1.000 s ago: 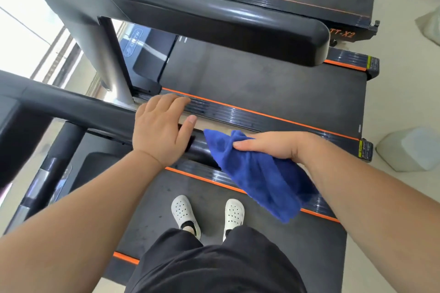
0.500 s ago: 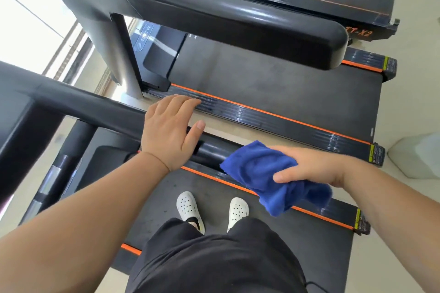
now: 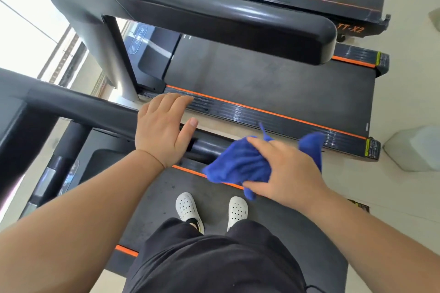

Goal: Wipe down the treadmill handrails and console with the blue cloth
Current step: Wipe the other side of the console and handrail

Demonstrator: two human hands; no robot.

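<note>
Right hand (image 3: 283, 171) grips bunched blue cloth (image 3: 235, 164) over end of near handrail (image 3: 204, 147); left hand (image 3: 162, 131) rests flat and spread on the rail beside it. Best: wrap cloth round the bar, firm strokes along the full length

Bare forearms, black shorts (image 3: 214, 259), white perforated clogs (image 3: 189, 209)

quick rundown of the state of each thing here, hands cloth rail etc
left hand: open, palm resting flat on the handrail
right hand: closed on the blue cloth
blue cloth: bunched, pressed over the handrail's end
handrail: partly covered by hand and cloth
white shoes: standing on the belt
</note>
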